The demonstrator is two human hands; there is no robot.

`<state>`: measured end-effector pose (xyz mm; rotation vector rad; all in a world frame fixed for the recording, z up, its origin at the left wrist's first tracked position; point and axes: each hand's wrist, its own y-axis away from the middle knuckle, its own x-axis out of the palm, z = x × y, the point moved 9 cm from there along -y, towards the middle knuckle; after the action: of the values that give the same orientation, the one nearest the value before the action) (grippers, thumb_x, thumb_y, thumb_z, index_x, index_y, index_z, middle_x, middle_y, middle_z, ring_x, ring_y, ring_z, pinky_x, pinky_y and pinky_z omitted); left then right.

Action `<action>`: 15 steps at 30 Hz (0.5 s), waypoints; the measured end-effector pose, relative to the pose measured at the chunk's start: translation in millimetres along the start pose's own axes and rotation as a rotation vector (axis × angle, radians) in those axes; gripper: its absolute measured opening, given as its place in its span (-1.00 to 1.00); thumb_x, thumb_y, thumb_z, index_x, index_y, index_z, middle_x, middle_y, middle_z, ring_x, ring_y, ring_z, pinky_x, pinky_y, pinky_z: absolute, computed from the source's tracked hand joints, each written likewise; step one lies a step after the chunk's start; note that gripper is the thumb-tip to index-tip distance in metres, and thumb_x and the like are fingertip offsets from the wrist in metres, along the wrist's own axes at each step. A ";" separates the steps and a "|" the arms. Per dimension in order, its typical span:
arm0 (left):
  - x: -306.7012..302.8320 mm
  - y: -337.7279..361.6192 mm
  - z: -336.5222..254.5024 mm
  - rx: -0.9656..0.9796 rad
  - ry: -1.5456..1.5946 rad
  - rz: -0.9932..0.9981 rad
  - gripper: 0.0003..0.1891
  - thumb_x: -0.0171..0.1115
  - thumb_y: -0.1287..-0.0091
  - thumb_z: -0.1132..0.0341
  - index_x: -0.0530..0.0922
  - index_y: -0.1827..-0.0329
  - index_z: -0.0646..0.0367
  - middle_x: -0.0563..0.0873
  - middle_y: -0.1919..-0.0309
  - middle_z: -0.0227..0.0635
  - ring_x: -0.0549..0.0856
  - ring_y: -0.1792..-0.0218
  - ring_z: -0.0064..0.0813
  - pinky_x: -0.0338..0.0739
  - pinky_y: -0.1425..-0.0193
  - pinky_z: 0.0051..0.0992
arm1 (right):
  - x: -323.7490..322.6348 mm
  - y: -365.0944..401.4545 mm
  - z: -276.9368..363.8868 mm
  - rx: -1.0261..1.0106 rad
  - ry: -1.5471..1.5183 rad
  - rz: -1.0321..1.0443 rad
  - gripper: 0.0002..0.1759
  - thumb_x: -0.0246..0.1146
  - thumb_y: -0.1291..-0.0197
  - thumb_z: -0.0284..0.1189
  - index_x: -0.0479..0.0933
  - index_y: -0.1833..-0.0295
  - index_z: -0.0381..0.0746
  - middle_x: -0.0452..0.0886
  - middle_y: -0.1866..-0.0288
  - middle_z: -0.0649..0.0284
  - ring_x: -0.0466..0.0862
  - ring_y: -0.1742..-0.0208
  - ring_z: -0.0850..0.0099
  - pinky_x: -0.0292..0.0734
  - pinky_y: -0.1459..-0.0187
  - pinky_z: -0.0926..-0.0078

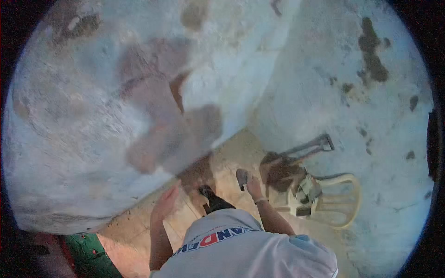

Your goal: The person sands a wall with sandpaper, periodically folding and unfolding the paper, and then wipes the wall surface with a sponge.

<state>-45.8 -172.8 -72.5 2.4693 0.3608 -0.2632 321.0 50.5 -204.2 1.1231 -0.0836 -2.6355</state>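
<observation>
Trowel (241,178) gripped at handle by right hand (254,186), fingers wrapped, just left of plastic chair (340,200); judged light, stiff. Left hand (165,202) held flat, fingers together.

Left wall (69,139) and right wall (324,69) meet in a corner. Before it, over the floor (232,153), the right hand (254,186) holds a trowel (241,177). A chair (345,199) stands right of it, and the left hand (166,200) is beside the left wall.

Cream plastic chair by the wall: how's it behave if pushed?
Probably light: the plastic chair, beside the right hand gripping a trowel, looks thin-moulded with a slatted back, so it should slide easily. The clutter on its seat may shift or fall. Likely flexes if lifted by the backrest.
</observation>
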 end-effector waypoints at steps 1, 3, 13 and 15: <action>3.3 -6.5 9.9 0.079 -0.002 0.023 -0.24 0.05 -0.61 -0.23 0.39 -0.61 0.24 0.47 -0.57 -0.19 0.37 -0.60 -0.28 0.19 -0.64 -0.33 | -10.6 21.4 2.3 0.060 -0.114 0.022 -0.38 -0.06 -0.61 -0.05 0.57 -0.30 -0.38 0.71 -0.13 -0.16 0.69 -0.16 0.04 0.49 -0.28 0.17; 29.6 15.7 -16.7 0.259 0.167 0.156 -0.27 0.08 -0.62 -0.16 0.35 -0.64 0.21 0.42 -0.61 -0.24 0.30 -0.64 -0.29 0.16 -0.67 -0.28 | -0.7 59.7 -6.8 0.183 -0.432 0.134 -0.28 -0.06 -0.63 0.07 0.63 -0.23 -0.42 0.74 -0.13 -0.09 0.69 -0.17 0.18 0.48 -0.29 0.25; 172.1 108.0 90.7 0.176 1.113 0.222 -0.36 0.12 -0.66 0.20 0.17 -0.71 0.12 0.51 -0.49 -0.24 0.57 -0.42 -0.26 0.56 -0.44 -0.13 | 59.2 229.2 130.2 0.313 -1.058 0.858 -0.38 -0.03 -0.65 0.09 0.63 -0.16 -0.26 0.72 0.03 0.37 0.64 0.07 0.61 0.52 0.11 0.56; 165.6 130.8 89.2 0.211 1.101 0.178 -0.39 0.17 -0.62 0.24 0.24 -0.67 0.19 0.57 -0.43 -0.21 0.66 -0.31 -0.29 0.67 -0.29 -0.23 | 53.6 232.6 132.2 0.295 -1.060 0.867 -0.37 -0.05 -0.65 0.09 0.64 -0.10 -0.26 0.71 0.07 0.36 0.63 0.09 0.59 0.53 0.08 0.55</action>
<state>142.8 -295.6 -115.1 2.6024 0.5552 1.2263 244.0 -194.7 -112.4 -0.3546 -0.9286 -2.0909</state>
